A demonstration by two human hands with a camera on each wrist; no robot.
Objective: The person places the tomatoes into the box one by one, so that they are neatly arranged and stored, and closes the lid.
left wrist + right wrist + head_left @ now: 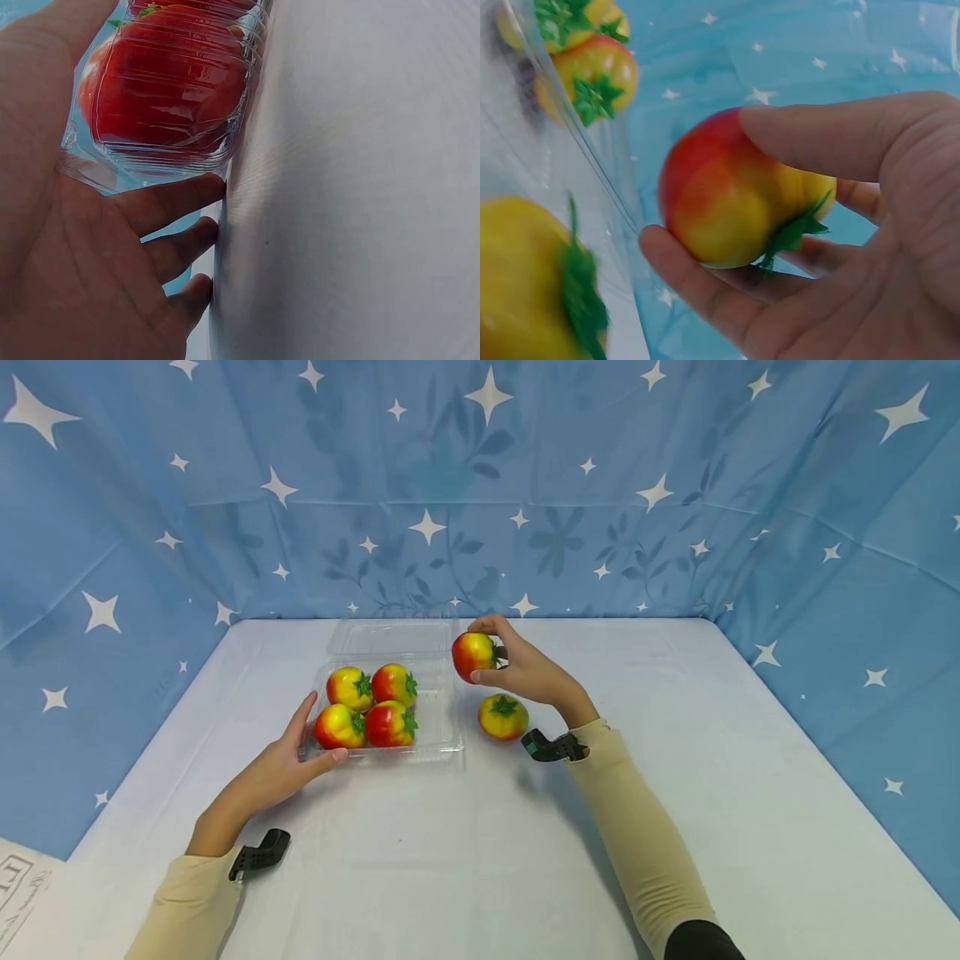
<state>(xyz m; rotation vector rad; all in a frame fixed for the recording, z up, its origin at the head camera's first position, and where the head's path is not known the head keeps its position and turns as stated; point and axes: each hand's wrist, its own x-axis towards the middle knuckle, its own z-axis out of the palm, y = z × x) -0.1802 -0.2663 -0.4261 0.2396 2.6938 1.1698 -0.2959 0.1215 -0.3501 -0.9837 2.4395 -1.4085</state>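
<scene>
White table (420, 852); right hand (528, 670) grips red-yellow fruit (471, 655).

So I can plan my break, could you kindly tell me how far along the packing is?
Done, it seems: four fruits sit in the clear container, with the left hand at its left end. In hand: the right hand holds a fifth fruit above the table. Left, apparently: a sixth fruit beside the container, and the open lid.

A red-yellow tomato (471, 656) was held sideways; four tomatoes (389, 724) lay inside the open clear box (438, 718), another tomato (503, 718) beside it.
</scene>
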